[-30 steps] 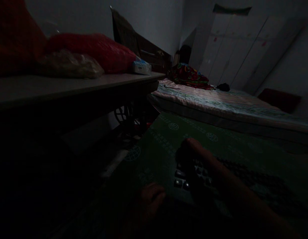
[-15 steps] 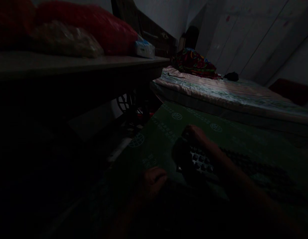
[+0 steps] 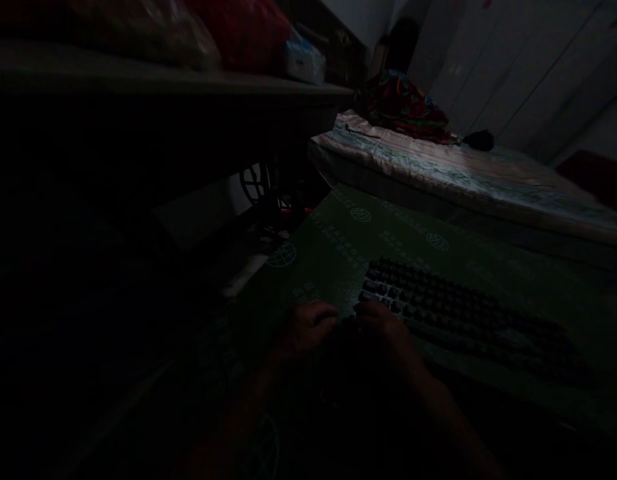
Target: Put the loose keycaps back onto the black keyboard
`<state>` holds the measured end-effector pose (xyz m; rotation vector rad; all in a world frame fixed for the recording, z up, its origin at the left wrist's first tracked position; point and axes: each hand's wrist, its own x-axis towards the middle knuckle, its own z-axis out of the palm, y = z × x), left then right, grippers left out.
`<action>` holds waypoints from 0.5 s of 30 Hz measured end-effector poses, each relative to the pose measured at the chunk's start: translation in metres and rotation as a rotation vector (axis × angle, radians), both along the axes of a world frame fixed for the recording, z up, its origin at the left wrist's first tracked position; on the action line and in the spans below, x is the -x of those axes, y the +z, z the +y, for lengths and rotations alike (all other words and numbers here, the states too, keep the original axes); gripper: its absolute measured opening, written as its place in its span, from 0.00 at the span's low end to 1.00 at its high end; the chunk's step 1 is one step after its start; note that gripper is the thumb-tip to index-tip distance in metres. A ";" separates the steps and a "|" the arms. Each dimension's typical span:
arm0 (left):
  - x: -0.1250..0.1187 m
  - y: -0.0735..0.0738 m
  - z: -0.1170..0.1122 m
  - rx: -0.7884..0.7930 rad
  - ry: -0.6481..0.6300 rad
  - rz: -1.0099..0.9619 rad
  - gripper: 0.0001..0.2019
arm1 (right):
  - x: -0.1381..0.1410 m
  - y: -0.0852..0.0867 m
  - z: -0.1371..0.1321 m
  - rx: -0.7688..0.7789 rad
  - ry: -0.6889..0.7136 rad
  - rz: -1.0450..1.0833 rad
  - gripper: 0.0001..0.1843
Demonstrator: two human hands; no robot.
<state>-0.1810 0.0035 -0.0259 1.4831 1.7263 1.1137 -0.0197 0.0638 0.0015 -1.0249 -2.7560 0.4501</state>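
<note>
The scene is very dark. A dark computer keyboard (image 3: 453, 307) lies slantwise on a green printed board (image 3: 338, 220). Pale patches show between the keys at its left end. My right hand (image 3: 383, 323) is at the keyboard's near left corner, its fingers curled together and their tips lost in shadow. Just left of it, beyond the keyboard's end, my left hand (image 3: 308, 323) hovers over or rests on the board with bent fingers and the thumb close to them. What either hand holds, if anything, is hidden by the dark.
A bed (image 3: 438, 160) with a patterned sheet stands behind the board, a colourful bundle (image 3: 403, 107) on it. To the left, a table (image 3: 188, 77) carries a red bag (image 3: 243, 33) and a tissue pack (image 3: 304, 59). A spoked wheel (image 3: 253, 183) shows beneath.
My right hand has come down and towards me from the keyboard's far left corner to its near one, beside my left hand. More of the keyboard shows. The view has shifted slightly.
</note>
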 end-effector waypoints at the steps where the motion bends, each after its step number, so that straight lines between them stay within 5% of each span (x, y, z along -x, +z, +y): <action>1: 0.000 0.000 0.000 -0.004 0.003 0.000 0.08 | 0.002 0.000 -0.002 0.003 -0.001 -0.009 0.11; 15: 0.001 0.007 -0.003 -0.018 -0.074 -0.050 0.05 | 0.011 0.001 -0.005 0.031 -0.038 -0.144 0.10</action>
